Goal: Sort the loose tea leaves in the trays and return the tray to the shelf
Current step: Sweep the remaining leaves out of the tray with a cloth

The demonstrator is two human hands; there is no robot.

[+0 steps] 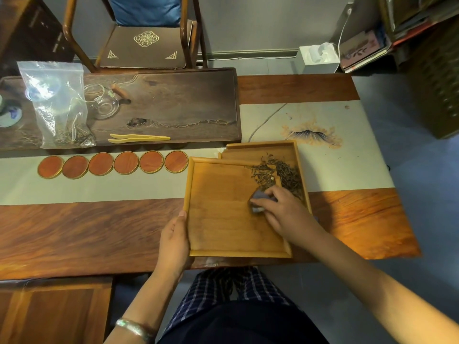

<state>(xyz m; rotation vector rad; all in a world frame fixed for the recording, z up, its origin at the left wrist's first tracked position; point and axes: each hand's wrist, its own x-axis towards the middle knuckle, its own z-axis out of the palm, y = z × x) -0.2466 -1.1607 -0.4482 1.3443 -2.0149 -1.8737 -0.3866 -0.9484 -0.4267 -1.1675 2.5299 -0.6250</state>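
Observation:
Two light wooden trays overlap on the table. The near tray [218,219] lies tilted over the far tray [260,147]. Dark loose tea leaves [278,173] are heaped at the near tray's far right corner and spill into the far tray. My left hand [173,242] grips the near tray's left rim, thumb on top. My right hand [280,209] pinches a small grey-blue cloth [258,198] pressed on the tray floor just below the leaves.
A row of several round wooden coasters [113,165] lies left of the trays. Behind them a dark tea board [173,105] carries yellow tongs [139,139], a glass pitcher [103,101] and a plastic bag of tea [59,105]. A tissue box [318,58] stands back right.

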